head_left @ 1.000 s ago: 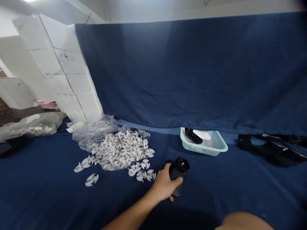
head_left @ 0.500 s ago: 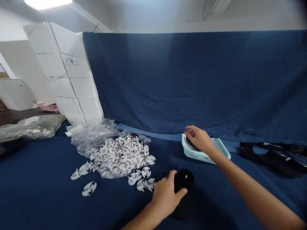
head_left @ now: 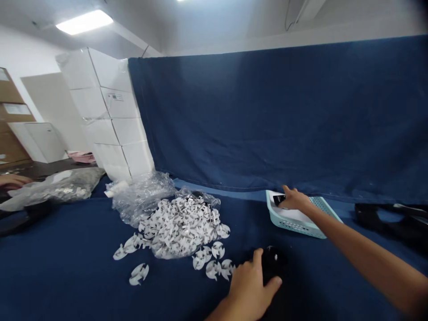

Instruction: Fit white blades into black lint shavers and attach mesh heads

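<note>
My left hand (head_left: 252, 287) is wrapped around the side of a glossy black part (head_left: 274, 263) low in the view, thumb and fingers on it. My right hand (head_left: 294, 199) reaches into the light-blue basket (head_left: 297, 228), its fingers closed on a small black piece (head_left: 278, 200) over the white lining. To the left of my hands lies a heap of white plastic clips (head_left: 183, 225) on clear plastic, with several loose clips (head_left: 217, 267) close to my left hand.
Crumpled clear plastic (head_left: 140, 196) lies behind the heap. White boxes (head_left: 113, 116) stand stacked at back left. Black parts (head_left: 394, 223) lie at right. Another person's hand (head_left: 13, 180) shows at far left beside a bag (head_left: 67, 189). A blue curtain (head_left: 267, 120) hangs behind.
The view has turned left, so things appear further right. My right hand has lowered into the basket with the black piece. My left hand still holds the black part.
</note>
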Available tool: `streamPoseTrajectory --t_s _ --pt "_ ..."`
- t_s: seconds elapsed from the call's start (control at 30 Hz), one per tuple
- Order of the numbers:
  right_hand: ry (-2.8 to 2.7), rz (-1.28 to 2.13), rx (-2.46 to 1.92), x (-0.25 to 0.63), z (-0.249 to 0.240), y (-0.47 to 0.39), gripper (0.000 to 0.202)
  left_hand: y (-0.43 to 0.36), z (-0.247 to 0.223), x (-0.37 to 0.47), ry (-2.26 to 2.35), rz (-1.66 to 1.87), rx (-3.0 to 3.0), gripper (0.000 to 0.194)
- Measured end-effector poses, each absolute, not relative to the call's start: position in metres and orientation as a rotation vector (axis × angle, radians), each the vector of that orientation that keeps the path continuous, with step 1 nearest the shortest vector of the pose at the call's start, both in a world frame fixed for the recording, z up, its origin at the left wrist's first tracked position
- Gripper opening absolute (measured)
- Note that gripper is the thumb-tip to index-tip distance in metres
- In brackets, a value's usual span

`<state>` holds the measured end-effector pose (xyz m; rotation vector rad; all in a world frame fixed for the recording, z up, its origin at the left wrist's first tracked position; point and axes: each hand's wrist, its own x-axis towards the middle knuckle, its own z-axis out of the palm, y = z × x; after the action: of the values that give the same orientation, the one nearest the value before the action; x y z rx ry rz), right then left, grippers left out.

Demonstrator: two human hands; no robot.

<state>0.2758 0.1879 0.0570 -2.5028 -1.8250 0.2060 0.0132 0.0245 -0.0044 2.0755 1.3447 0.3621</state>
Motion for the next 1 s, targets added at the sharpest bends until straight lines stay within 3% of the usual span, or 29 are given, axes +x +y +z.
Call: streamPoseTrajectory --t_s 0.23,0.47,0.7,1.0 --pt "-2.013 0.204 -2.253 0.301 0.098 0.099 0.068 0.026 -0.006 0.016 1.354 0.397 2.128 0.068" --pt "-1.514 0.301 -1.898 0.287 0.020 -0.038 0.068 0.031 -0.004 0.020 1.339 0.401 2.181 0.074" --pt "-1.583 0.054 -1.929 0.251 -0.024 -0.043 0.061 0.029 0.003 0.018 1.309 0.404 2.190 0.071" --pt "-1.685 0.192 -1.807 0.244 -0.034 -0.048 0.049 0.031 -0.002 0.022 1.251 0.512 2.142 0.073"
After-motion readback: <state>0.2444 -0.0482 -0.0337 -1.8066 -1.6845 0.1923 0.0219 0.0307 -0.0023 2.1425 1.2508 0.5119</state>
